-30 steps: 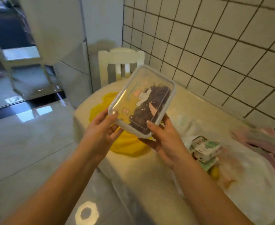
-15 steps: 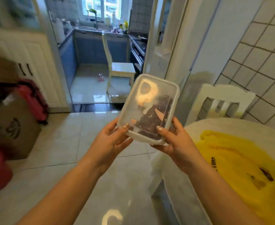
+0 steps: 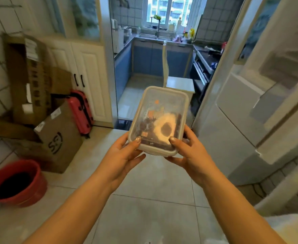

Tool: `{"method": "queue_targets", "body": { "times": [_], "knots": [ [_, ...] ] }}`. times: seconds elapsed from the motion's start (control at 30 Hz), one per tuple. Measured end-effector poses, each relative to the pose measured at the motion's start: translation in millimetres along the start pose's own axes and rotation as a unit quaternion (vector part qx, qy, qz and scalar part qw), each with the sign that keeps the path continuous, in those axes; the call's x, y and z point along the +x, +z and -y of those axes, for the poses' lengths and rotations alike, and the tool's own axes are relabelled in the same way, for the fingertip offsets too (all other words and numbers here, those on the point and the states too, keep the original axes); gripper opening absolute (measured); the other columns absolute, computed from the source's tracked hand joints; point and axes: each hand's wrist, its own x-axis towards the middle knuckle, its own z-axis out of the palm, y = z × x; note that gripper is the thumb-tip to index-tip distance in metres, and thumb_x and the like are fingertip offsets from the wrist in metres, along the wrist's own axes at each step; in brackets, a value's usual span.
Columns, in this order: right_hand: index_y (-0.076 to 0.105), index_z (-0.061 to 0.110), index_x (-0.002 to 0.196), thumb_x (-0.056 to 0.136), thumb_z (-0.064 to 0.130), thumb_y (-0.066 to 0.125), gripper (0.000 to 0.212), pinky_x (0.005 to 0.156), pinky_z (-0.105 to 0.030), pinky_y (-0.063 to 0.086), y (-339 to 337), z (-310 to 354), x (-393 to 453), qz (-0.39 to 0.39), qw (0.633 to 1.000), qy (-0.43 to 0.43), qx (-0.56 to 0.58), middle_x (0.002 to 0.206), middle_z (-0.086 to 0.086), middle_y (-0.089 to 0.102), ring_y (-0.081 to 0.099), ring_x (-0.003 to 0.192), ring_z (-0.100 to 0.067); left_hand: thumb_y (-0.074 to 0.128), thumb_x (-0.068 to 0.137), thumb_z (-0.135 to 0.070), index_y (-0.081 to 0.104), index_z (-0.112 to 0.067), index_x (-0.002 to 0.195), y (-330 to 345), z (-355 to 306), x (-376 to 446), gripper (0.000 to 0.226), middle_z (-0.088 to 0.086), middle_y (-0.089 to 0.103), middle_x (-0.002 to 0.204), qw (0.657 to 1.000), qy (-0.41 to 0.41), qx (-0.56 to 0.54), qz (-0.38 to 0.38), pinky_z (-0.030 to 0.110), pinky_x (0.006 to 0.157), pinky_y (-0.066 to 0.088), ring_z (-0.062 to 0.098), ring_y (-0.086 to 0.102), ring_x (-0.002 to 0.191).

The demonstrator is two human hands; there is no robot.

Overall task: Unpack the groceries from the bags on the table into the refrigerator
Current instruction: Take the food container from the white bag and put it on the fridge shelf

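Note:
A clear plastic food container (image 3: 159,110) with a lid and dark contents is held up in front of me over the tiled floor. My left hand (image 3: 125,152) grips its near left corner, thumb on the lid. My right hand (image 3: 188,150) grips its near right corner, thumb on the lid too. The grey refrigerator (image 3: 246,110) stands at the right, doors closed. A corner of the table (image 3: 285,224) shows at the bottom right; the bags are out of view.
Cardboard boxes (image 3: 56,138), a pink suitcase (image 3: 80,113) and a red bucket (image 3: 16,184) stand along the left wall. A doorway ahead leads to a kitchen with a white chair (image 3: 178,81). Tiled floor lies between me and the refrigerator.
My view has swung left, away from the table toward the kitchen doorway and refrigerator. Both hands kept hold of the container, which now lies flatter.

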Motion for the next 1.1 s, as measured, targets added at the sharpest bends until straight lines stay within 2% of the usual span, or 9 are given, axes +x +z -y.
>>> {"method": "queue_targets", "body": {
  "times": [0.2, 0.4, 0.53, 0.63, 0.73, 0.83, 0.9, 1.0, 1.1],
  "knots": [
    [0.039, 0.038, 0.138, 0.083, 0.017, 0.065, 0.064, 0.081, -0.038, 0.055, -22, 33, 121, 0.01, 1.0, -0.026, 0.003, 0.113, 0.005, 0.066, 0.066, 0.1, -0.014, 0.058, 0.087, -0.019, 0.06, -0.022, 0.119, 26, -35, 118, 0.032, 0.001, 0.071, 0.104, 1.0, 0.021, 0.002, -0.009, 0.04, 0.095, 0.049, 0.02, 0.066, 0.101],
    [0.037, 0.042, 0.138, 0.085, 0.015, 0.063, 0.065, 0.09, -0.045, 0.052, -54, 59, 218, -0.019, 0.997, -0.076, -0.009, 0.119, 0.009, 0.064, 0.063, 0.108, -0.016, 0.058, 0.087, -0.024, 0.058, -0.024, 0.122, 51, -54, 238, 0.034, 0.002, 0.07, 0.106, 0.999, 0.034, 0.024, 0.034, 0.04, 0.092, 0.052, 0.019, 0.067, 0.098],
    [0.04, 0.039, 0.137, 0.083, 0.016, 0.067, 0.065, 0.079, -0.034, 0.056, -82, 86, 290, -0.073, 0.991, -0.111, -0.001, 0.116, 0.007, 0.066, 0.065, 0.104, -0.015, 0.061, 0.079, -0.038, 0.057, -0.027, 0.123, 82, -77, 335, 0.046, 0.001, 0.067, 0.114, 0.99, 0.062, 0.07, 0.108, 0.042, 0.094, 0.05, 0.019, 0.065, 0.104],
    [0.043, 0.037, 0.135, 0.083, 0.012, 0.062, 0.06, 0.073, -0.029, 0.057, -106, 113, 343, -0.127, 0.982, -0.14, 0.007, 0.11, 0.005, 0.069, 0.067, 0.099, -0.015, 0.062, 0.073, -0.042, 0.06, -0.028, 0.118, 114, -97, 409, 0.047, -0.002, 0.067, 0.114, 0.979, 0.082, 0.081, 0.166, 0.044, 0.096, 0.049, 0.019, 0.063, 0.108],
    [0.042, 0.035, 0.136, 0.082, 0.015, 0.062, 0.061, 0.074, -0.031, 0.057, -131, 142, 390, -0.174, 0.971, -0.167, -0.009, 0.114, 0.003, 0.068, 0.066, 0.1, -0.016, 0.065, 0.07, -0.045, 0.06, -0.032, 0.12, 149, -121, 477, 0.052, -0.005, 0.064, 0.12, 0.961, 0.106, 0.099, 0.237, 0.042, 0.095, 0.049, 0.016, 0.06, 0.113],
    [0.041, 0.034, 0.138, 0.076, 0.022, 0.065, 0.067, 0.076, -0.032, 0.054, -157, 171, 425, -0.224, 0.955, -0.195, -0.024, 0.124, 0.0, 0.062, 0.064, 0.105, -0.017, 0.067, 0.067, -0.042, 0.059, -0.029, 0.121, 190, -142, 533, 0.056, -0.007, 0.065, 0.118, 0.937, 0.128, 0.114, 0.305, 0.04, 0.092, 0.052, 0.013, 0.062, 0.109],
    [0.043, 0.035, 0.136, 0.082, 0.019, 0.062, 0.059, 0.077, -0.031, 0.054, -173, 185, 440, -0.26, 0.94, -0.219, -0.04, 0.129, 0.002, 0.058, 0.063, 0.107, -0.015, 0.068, 0.065, -0.039, 0.059, -0.027, 0.12, 220, -146, 563, 0.057, -0.009, 0.066, 0.115, 0.925, 0.134, 0.1, 0.342, 0.042, 0.09, 0.052, 0.013, 0.063, 0.106],
    [0.044, 0.035, 0.135, 0.085, 0.019, 0.06, 0.054, 0.08, -0.033, 0.055, -200, 201, 452, -0.3, 0.918, -0.249, -0.073, 0.129, 0.004, 0.057, 0.062, 0.108, -0.015, 0.069, 0.064, -0.036, 0.055, -0.039, 0.121, 268, -142, 601, 0.058, -0.012, 0.065, 0.115, 0.908, 0.137, 0.077, 0.388, 0.039, 0.087, 0.054, 0.011, 0.062, 0.107],
    [0.04, 0.037, 0.137, 0.08, 0.026, 0.071, 0.066, 0.085, -0.038, 0.054, -234, 222, 460, -0.326, 0.895, -0.274, -0.13, 0.13, 0.01, 0.056, 0.06, 0.112, -0.014, 0.068, 0.069, -0.03, 0.048, -0.043, 0.127, 321, -140, 630, 0.063, -0.009, 0.061, 0.121, 0.884, 0.136, 0.06, 0.442, 0.037, 0.086, 0.054, 0.009, 0.062, 0.107]
  ]
}}
